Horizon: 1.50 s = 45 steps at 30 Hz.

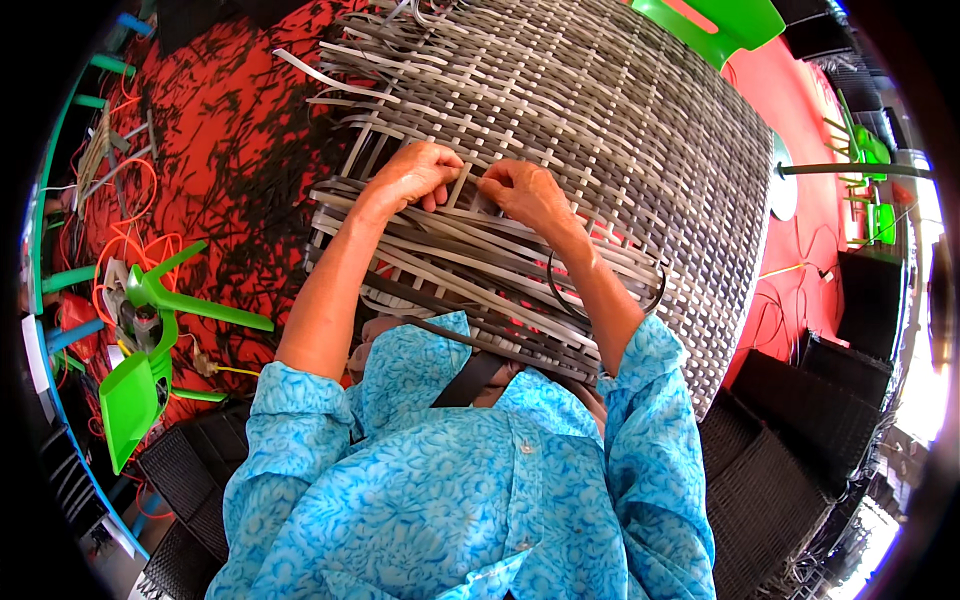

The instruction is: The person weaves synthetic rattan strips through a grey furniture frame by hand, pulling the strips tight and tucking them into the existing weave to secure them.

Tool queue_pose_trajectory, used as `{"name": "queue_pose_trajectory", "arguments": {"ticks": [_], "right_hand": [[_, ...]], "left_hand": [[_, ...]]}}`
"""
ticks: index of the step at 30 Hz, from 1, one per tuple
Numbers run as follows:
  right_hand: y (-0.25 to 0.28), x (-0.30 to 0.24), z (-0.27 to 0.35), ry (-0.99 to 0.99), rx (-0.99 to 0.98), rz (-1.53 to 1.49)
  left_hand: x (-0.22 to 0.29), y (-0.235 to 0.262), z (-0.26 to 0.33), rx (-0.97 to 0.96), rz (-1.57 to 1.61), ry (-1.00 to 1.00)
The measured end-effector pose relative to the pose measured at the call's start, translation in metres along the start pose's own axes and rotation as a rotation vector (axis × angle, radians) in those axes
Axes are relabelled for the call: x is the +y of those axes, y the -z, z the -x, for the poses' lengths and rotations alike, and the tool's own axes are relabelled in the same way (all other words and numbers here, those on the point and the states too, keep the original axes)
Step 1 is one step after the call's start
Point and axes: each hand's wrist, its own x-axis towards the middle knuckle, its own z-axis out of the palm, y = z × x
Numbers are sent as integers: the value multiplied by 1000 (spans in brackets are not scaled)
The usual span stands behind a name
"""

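Observation:
A large grey-brown woven wicker panel (pixel 620 110) stretches out before me, its weave tight on the far and right parts. Toward its near left side the weave is open, and loose flat wicker strips (pixel 470 265) lie across it in a bundle. My left hand (pixel 415 175) bends over the open part, fingers closed in a pinch on a wicker strip. Close to its right, my right hand (pixel 525 190) also pinches at a strip, its fingertips partly hidden. A dark strip curls in a loop around my right forearm.
Black strip offcuts (pixel 240 150) litter the red floor at left. A green plastic chair (pixel 150 310) and orange cords stand lower left. Another green seat (pixel 715 30) is beyond the panel. Dark woven pieces (pixel 790 400) are stacked at right, near a round-based pole (pixel 850 170).

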Motion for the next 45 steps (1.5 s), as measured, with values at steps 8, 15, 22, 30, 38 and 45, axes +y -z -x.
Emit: {"name": "queue_pose_trajectory", "arguments": {"ticks": [8, 15, 22, 30, 38, 45], "right_hand": [[-6, -9, -4, 134, 156, -97], [-22, -20, -24, 136, 19, -284], [-28, -19, -34, 44, 27, -90], [-32, -26, -38, 45, 43, -36], [-34, -42, -35, 179, 204, -158], [-41, -55, -49, 151, -84, -405]], "left_hand": [[-7, 27, 17, 330, 381, -102], [-12, 32, 28, 274, 249, -45], [-11, 33, 24, 245, 35, 57], [-16, 38, 5, 115, -151, 67], [-37, 50, 23, 461, 332, -89], [-31, 61, 41, 383, 317, -105]]}}
